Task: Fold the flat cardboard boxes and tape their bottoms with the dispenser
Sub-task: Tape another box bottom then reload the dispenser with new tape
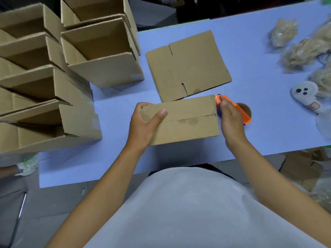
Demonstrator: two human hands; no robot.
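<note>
Head view, looking down at both hands: the left hand (143, 122) grips the left end of a folded box (180, 120), its thumb (159, 114) lying flat across the top face beside the seam where the two bottom flaps meet, the other fingers curled over the far left edge. The right hand (231, 120) is closed around an orange tape dispenser (241, 111), fingers wrapped over its handle, and holds its front end against the right edge of the box near the far corner. A brown roll of tape shows just behind the orange body. The box sits bottom up above the pale blue table (116, 158), between the two hands and close to the person's body; its seam runs left to right, and I cannot tell whether any tape lies on it.

Just beyond the box a flat, unfolded box (188, 65) lies on the table. To the left, assembled open boxes (53, 83) stand stacked in rows. On the right side of the table are bundles of straw-coloured fibre in clear wrap (284, 32) and a white soft toy with black eyes (304, 92). More cardboard (300, 169) lies on the floor at the lower right.
</note>
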